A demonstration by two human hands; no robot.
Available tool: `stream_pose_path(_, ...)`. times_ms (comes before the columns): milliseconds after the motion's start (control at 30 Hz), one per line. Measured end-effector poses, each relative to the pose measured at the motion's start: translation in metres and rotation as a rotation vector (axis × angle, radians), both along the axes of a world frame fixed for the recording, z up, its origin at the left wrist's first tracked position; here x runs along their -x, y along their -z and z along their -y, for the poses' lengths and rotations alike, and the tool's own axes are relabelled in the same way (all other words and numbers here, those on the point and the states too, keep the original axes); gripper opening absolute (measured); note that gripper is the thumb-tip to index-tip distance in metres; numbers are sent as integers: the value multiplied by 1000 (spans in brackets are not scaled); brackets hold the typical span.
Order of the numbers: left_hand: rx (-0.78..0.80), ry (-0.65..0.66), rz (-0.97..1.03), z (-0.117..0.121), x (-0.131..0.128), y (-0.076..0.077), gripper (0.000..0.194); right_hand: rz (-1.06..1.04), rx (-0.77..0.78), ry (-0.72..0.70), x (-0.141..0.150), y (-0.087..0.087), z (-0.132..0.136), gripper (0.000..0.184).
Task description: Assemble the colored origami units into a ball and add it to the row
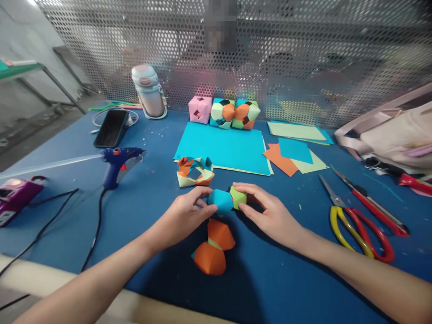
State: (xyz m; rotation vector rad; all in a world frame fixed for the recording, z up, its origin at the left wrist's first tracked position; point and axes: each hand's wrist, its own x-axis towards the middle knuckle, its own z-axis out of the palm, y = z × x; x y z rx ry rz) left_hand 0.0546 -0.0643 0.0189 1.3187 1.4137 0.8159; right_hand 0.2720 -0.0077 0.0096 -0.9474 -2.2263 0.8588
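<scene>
Between my two hands is a folded-paper piece with a blue part (220, 200) and a green part (238, 198). The fingers and thumb of my left hand (189, 210) pinch its blue end. My right hand (270, 213) grips the green end the same way. Just below it on the table lies an orange folded-paper piece (209, 257) made of two rounded units joined at a pale middle. Above my left hand rests an open ring of folded paper (184, 177) in orange, blue and cream.
Blue paper sheets (222, 144) lie behind, with finished paper shapes (222, 112) beyond them. To the left are a glue gun (113, 168), a phone (111, 128) and a bottle (150, 92). Scissors (344, 204), a utility knife (374, 204), paper squares (295, 152) and a bag (394, 121) are at right.
</scene>
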Motion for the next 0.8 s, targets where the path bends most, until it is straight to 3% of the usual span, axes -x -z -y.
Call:
stream_pose_path(167,-148,-50,-225,1,3,-5,34,5,-203,18,-6,-3,3,26)
stream_pose_path(233,-222,-37,-283,3,5,-11,24,-34,-331,-61,-8,-12,10,29)
stream_pose_path(367,-298,36,-342,6,5,-23,15,68,-420,-637,-2,-31,27,42)
stream_pose_path(433,-288,22,-357,5,3,-26,16,203,-487,-777,8,-31,31,42)
stream_pose_path(633,-319,1,-374,-1,2,-25,17,289,-715,-808,29,-14,30,31)
stream_pose_path(700,-388,18,-398,-2,2,-25,16,332,-733,-792,25,-19,30,30)
stream_pose_path(800,-523,75,-409,-4,0,-27,17,403,-642,-779,11,-34,30,29)
